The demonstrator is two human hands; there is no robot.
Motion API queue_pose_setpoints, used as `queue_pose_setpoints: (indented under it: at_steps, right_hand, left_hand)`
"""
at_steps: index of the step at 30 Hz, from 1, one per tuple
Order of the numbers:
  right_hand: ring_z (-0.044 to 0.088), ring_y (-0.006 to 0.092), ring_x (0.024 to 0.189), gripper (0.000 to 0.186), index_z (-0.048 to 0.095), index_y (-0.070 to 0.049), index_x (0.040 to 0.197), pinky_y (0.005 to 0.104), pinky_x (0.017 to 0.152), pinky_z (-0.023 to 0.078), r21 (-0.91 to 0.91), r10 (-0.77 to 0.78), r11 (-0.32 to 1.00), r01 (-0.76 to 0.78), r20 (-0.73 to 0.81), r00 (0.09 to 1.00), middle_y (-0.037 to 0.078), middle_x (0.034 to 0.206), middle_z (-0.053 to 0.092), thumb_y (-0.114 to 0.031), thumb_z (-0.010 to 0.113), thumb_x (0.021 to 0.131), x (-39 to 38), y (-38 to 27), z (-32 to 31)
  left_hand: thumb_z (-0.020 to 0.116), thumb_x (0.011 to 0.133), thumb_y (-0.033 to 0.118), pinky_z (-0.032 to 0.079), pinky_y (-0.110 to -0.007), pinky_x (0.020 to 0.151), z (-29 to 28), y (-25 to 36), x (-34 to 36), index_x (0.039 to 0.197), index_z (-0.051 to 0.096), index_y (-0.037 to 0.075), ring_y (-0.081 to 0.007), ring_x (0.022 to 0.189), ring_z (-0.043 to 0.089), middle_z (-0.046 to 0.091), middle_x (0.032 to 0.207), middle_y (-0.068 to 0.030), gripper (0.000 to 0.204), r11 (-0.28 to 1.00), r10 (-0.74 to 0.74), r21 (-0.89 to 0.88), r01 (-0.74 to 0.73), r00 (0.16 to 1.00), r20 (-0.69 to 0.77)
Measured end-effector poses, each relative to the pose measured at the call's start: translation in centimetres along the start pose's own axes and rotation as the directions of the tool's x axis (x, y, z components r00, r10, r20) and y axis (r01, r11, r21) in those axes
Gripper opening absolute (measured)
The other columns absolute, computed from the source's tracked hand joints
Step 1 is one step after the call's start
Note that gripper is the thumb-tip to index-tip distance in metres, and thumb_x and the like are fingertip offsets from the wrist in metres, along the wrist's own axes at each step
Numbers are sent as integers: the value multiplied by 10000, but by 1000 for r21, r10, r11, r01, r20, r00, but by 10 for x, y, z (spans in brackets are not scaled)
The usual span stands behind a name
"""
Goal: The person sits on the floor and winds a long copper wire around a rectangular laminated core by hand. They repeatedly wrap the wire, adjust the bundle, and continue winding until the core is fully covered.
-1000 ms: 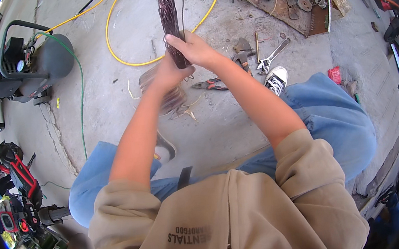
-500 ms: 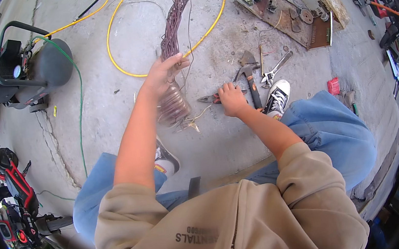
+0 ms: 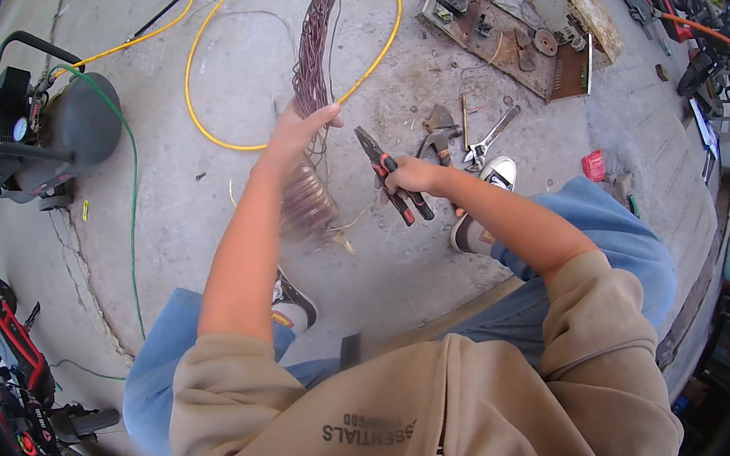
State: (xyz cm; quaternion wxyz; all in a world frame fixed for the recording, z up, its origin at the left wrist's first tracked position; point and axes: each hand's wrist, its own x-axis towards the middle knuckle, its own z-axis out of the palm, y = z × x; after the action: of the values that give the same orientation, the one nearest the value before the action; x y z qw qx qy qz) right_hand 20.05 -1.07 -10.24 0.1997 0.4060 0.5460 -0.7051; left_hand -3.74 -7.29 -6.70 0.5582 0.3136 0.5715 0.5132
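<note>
My left hand (image 3: 300,127) is closed round the lower part of a long bundle of dark reddish wire (image 3: 319,48). Beneath that hand hangs a copper-coloured coil (image 3: 308,200), blurred, with loose pale ends near its bottom. My right hand (image 3: 409,178) grips a pair of pliers (image 3: 381,158) with black and red handles, raised off the floor with the jaws pointing up and away. Just beyond the right hand a hammer (image 3: 438,143) lies on the concrete, partly covered by my wrist. An adjustable wrench (image 3: 494,135) lies beside it, near my right shoe (image 3: 499,173).
An air compressor (image 3: 88,124) stands at the left with a green hose (image 3: 134,191). A yellow hose (image 3: 190,95) loops across the floor (image 3: 406,268). At the far right lies a rusty metal panel (image 3: 511,49) with parts on it. A red packet (image 3: 593,166) sits right of my shoe.
My right hand has lifted the pliers off the floor and turned them upright, moving slightly left. My left hand still holds the wire bundle. The whole view has shifted a little.
</note>
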Motion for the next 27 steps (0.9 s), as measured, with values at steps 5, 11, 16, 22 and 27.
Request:
queue_pose_setpoints:
  at_steps: [5,11,16,22,27]
  right_hand:
    - [479,166,500,381,511,18,1085,321,413,372,-25,63,998,-63,-28,998,130,790,579,31,491,705,10,-6,1]
    - [595,335,823,406,511,13,1142,440,684,464,-672,-335,733,100,-230,914,212,919,595,-25,540,739,31,-8,11]
    - [501,379,1077,451,507,28,1144,474,926,400,-804,-426,593,30,-283,859,239,1116,537,-66,616,716,12,-46,39]
    - [455,402,1066,450,505,39,1114,468,943,376,-854,-641,519,20,-373,671,234,1140,495,-68,650,701,33,-34,52]
    - [467,379,1032,461,513,12,1120,465,928,380,-894,-770,443,72,-338,541,217,1122,500,-69,655,690,36,-24,47]
  left_hand:
    - [717,839,366,460,-338,882,-2,-2,9,1047,565,43,-173,892,635,674,900,-88,414,996,-56,-71,55,998,-17]
    - [714,842,384,468,-337,885,2,-13,12,1031,570,29,-180,897,648,672,898,-103,427,983,-3,-183,-12,997,-80]
    - [753,804,378,490,-320,851,-7,6,5,1041,564,22,-174,858,656,668,896,-101,468,997,-20,69,27,996,-92]
    - [776,787,306,514,-308,801,5,28,5,1059,559,2,-162,841,659,670,889,-88,462,985,-44,170,36,998,41]
    - [774,783,296,509,-308,806,1,15,6,1068,555,-2,-162,842,661,667,911,-90,467,995,-35,90,34,999,10]
